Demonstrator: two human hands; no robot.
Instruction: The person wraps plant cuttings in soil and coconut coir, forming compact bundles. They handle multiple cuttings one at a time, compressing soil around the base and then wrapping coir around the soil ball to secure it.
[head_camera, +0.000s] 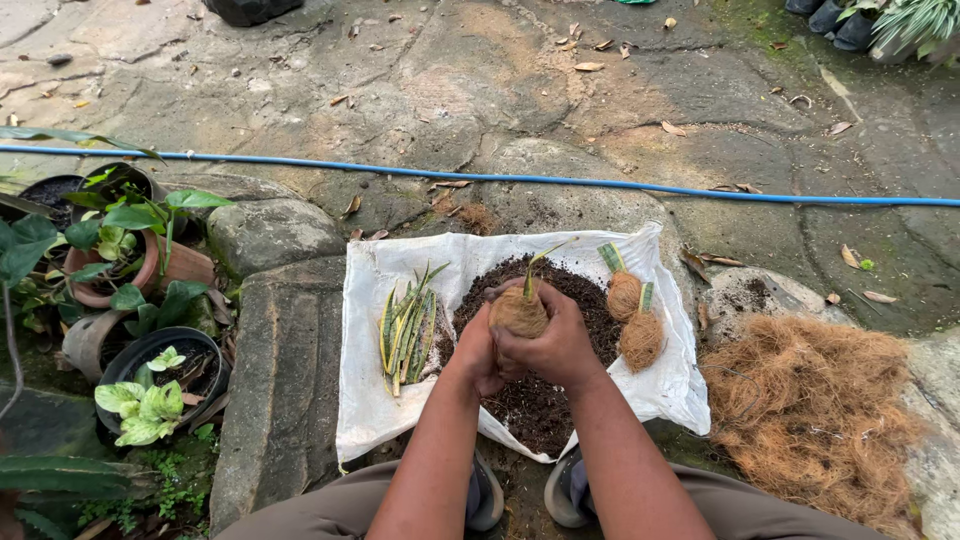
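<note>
Both hands, left hand (478, 352) and right hand (552, 345), close around a fibre-wrapped plant ball (518, 312), apparently pressing it firm above the soil heap (540, 400) on a white sack (365, 400).

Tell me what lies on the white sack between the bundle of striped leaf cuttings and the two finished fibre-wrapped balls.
In the head view, a dark soil heap lies between them, with both hands above it holding another fibre-wrapped ball.

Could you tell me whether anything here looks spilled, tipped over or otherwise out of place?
Yes: a terracotta pot at left lies tipped on its side among upright pots. The soil stays heaped on the white sack.
</note>
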